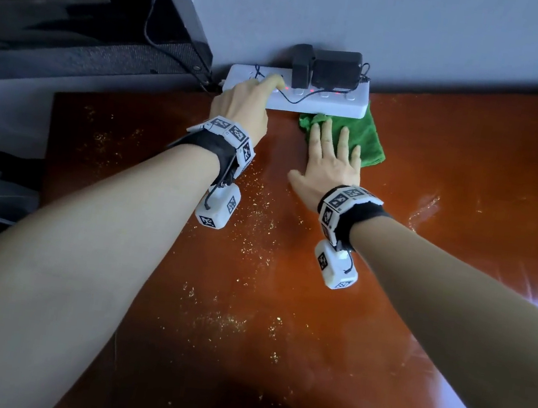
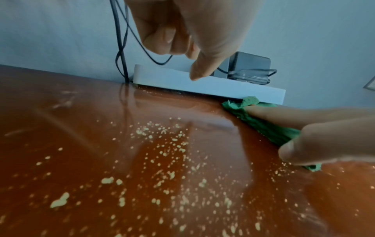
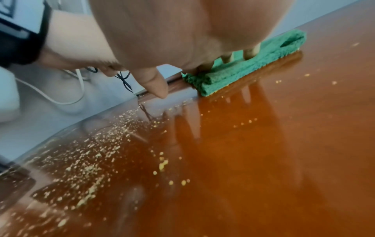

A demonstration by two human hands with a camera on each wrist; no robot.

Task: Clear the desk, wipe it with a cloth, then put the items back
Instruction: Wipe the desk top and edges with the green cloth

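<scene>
A white power strip [image 1: 326, 103] with black adapters [image 1: 335, 68] plugged in lies along the wall at the back of the orange-brown desk [image 1: 312, 331]. My left hand [image 1: 262, 95] grips its left part, fingers curled over the top and thumb [image 2: 201, 70] at the front face. The strip [image 2: 223, 89] looks tipped up, with a dark gap beneath. A folded green cloth [image 1: 371, 142] lies against the strip's right front, one edge tucked under it. My right hand [image 1: 330, 150] presses flat on the cloth [image 3: 253, 64], fingers straight.
Pale crumbs [image 1: 250, 229] are scattered over the left and middle of the desk. A dark monitor-like object [image 1: 79, 21] with black cables stands at the back left. A white cable [image 3: 50, 96] hangs past the desk's left edge. The grey wall closes off the back.
</scene>
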